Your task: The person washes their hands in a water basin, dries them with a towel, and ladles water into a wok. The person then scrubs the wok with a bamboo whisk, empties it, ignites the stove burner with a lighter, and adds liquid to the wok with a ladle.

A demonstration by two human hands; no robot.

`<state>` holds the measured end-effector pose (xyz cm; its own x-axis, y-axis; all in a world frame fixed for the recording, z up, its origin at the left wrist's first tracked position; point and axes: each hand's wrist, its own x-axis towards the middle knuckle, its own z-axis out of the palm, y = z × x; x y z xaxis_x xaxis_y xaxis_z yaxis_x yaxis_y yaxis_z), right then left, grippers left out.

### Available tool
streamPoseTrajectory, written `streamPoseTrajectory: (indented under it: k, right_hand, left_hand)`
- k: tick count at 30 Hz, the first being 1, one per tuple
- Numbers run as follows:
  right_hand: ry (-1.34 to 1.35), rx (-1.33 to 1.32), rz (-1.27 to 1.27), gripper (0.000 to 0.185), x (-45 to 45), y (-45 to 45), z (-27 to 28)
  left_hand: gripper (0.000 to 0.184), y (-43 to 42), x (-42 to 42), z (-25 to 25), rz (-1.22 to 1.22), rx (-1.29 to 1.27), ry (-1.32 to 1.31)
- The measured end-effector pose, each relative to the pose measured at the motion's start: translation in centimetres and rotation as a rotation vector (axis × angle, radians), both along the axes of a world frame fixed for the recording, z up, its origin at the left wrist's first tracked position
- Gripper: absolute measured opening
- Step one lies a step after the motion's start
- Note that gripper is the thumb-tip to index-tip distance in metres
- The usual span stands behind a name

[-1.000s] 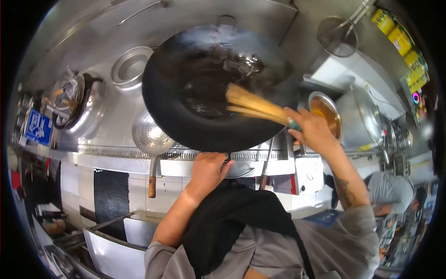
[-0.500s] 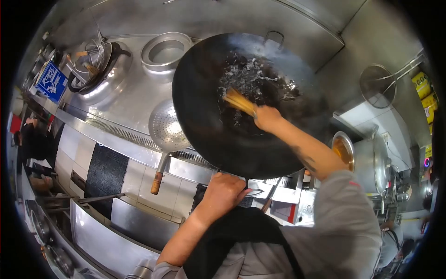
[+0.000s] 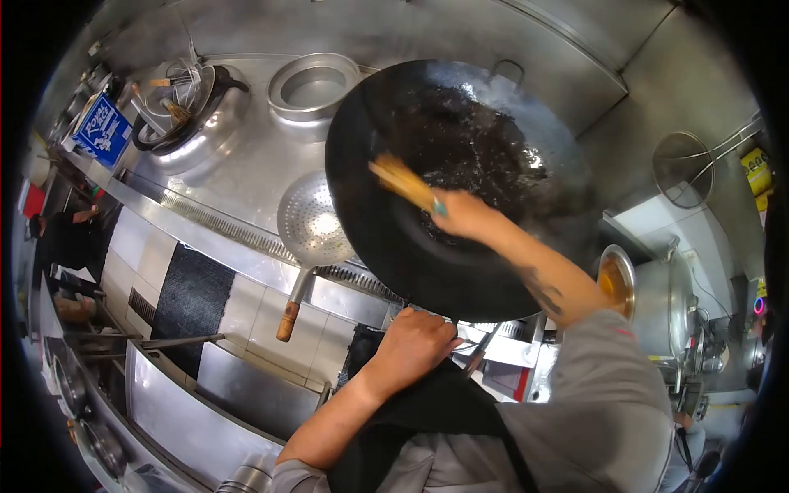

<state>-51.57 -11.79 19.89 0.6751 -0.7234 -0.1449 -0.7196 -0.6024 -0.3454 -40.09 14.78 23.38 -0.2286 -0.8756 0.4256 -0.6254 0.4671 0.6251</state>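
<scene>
My right hand [image 3: 467, 215] is wrapped round a bamboo wok brush [image 3: 407, 182] with a teal band near its grip. The bristles point left over the inner wall of a large black wok [image 3: 394, 255]. Dark, wet liquid with small splashes covers the wok's middle. At the near rim my left hand [image 3: 413, 352] is closed, knuckles up, on the wok's near handle, which its fingers mostly hide. A perforated strainer ladle [image 3: 315, 230] with a wooden handle lies to the left, close to the wok.
Behind the strainer stands a round metal pot ring [image 3: 312, 86]. A steel pot [image 3: 193, 135] holding utensils and a blue box [image 3: 100, 131] are at far left. On the right hang a mesh skimmer [image 3: 684, 168], above a tall steel pot [image 3: 662, 296] and a bowl of orange liquid [image 3: 615, 283].
The brush has swept left and slightly down to the wok's wall. Splashing in the liquid has died down. The surroundings have shifted slightly right in view; my left hand keeps its place at the rim.
</scene>
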Motion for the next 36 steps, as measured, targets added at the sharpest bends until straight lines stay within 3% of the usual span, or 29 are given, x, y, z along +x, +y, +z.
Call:
streamPoseTrajectory:
  k: [2, 4, 5, 8, 11, 16, 19, 21, 23, 27, 29, 31, 32, 34, 35, 36]
  right_hand:
    - [0.268, 0.016, 0.062, 0.048, -4.1, 2.8, 2.1]
    - [0.408, -0.093, -0.006, 0.046, -7.1, -0.8, 1.5]
    - [0.379, -0.147, -0.029, 0.040, -8.1, -5.5, -1.2]
    - [0.210, -0.202, -0.370, 0.030, -4.6, -14.3, -2.2]
    - [0.121, 0.041, -0.281, 0.033, -2.7, -9.7, -3.7]
    - [0.187, 0.009, -0.096, 0.042, -12.7, 3.7, 0.2]
    - [0.430, -0.026, -0.104, 0.040, -19.9, -1.5, 2.4]
    - [0.587, -0.089, -0.420, 0.037, -21.5, -6.2, 3.6]
    - [0.502, -0.313, -0.554, 0.035, -23.1, -7.2, -0.9]
    - [0.508, -0.095, -0.326, 0.046, -21.2, -0.9, 3.6]
    - [0.518, -0.179, -0.352, 0.046, -22.6, -5.4, 2.4]
    - [0.392, -0.370, -0.373, 0.040, -20.9, -12.1, 0.2]
    - [0.299, -0.457, -0.378, 0.028, -19.4, -16.5, -2.6]
    - [-0.160, 0.149, -0.426, 0.021, -13.1, -19.3, -3.1]
    - [-0.354, 0.251, -0.325, 0.020, -10.2, -18.7, -5.0]
    - [-0.358, 0.271, -0.291, 0.020, -6.2, -17.1, -6.0]
  left_hand:
    - [0.022, 0.0, 0.1, 0.1, -0.001, -0.008, -0.012]
    - [0.019, -0.1, 0.0, 0.1, 0.007, -0.023, -0.037]
    - [0.020, -0.1, -0.1, 0.1, -0.001, -0.008, -0.029]
    - [0.023, 0.0, -0.4, 0.1, -0.014, 0.021, -0.013]
    - [0.021, 0.6, -0.2, 0.0, -0.001, 0.021, -0.038]
    - [0.022, -0.3, -0.3, -0.8, -0.015, -0.061, -0.025]
    - [0.022, -0.1, -0.4, -0.5, -0.008, -0.041, -0.052]
    - [0.022, 0.1, 0.0, 0.0, -0.018, -0.032, -0.056]
    - [0.023, -0.2, -0.3, 0.2, -0.008, -0.045, -0.049]
    - [0.022, 0.1, -0.4, 0.2, -0.023, -0.013, -0.084]
    - [0.022, -0.3, -0.3, 0.5, -0.023, -0.011, -0.096]
    - [0.022, 0.0, -0.2, 0.5, -0.016, -0.001, -0.094]
    - [0.022, 0.1, -0.2, 0.4, -0.015, 0.003, -0.080]
    - [0.023, -0.1, -0.5, 0.3, 0.009, 0.008, -0.044]
    - [0.023, -0.1, -0.6, 0.2, 0.016, 0.011, -0.050]
    - [0.023, -0.6, -0.6, 0.1, 0.015, 0.006, -0.057]
